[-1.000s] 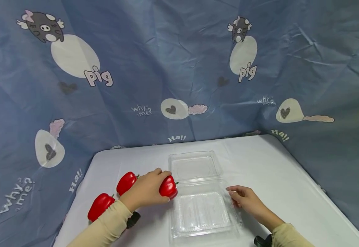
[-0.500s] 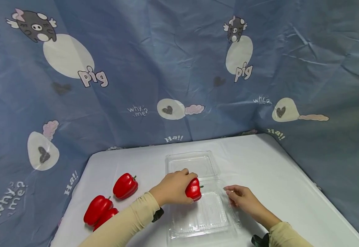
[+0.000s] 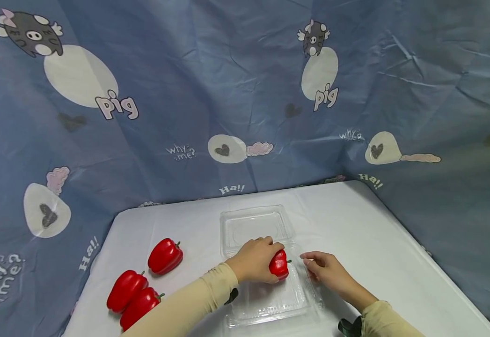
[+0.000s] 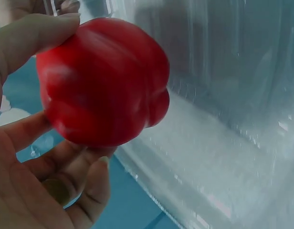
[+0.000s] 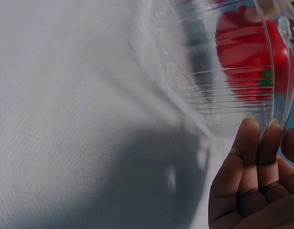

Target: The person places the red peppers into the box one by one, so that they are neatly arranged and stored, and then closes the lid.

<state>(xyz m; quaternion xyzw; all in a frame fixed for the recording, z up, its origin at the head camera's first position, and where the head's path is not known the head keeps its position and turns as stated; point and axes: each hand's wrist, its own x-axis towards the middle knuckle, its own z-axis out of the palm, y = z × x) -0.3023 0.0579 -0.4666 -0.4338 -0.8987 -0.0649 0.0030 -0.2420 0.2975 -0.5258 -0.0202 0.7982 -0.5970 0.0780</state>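
My left hand (image 3: 256, 260) grips a shiny red bell pepper (image 3: 279, 265) with a green stem, above the base of a clear plastic clamshell container (image 3: 270, 306). In the left wrist view, the thumb lies along one side of the pepper (image 4: 104, 86) and the fingers are on the other. Whether the pepper touches the container floor I cannot tell. My right hand (image 3: 326, 271) pinches the right rim of the base. In the right wrist view, its fingertips lie against the ribbed wall (image 5: 209, 102), and the pepper shows red through the plastic.
The container's lid (image 3: 253, 227) lies folded back, away from me. On the left of the white table (image 3: 354, 220) sit three more items: a red pepper (image 3: 165, 256), another pepper (image 3: 127, 290) and a front pepper (image 3: 140, 306) partly behind my sleeve. A blue printed cloth (image 3: 164, 107) hangs behind.
My left hand has carried the bell pepper rightward, from the container's left edge to over its base. The right hand has stayed at the rim. The view has shifted slightly.
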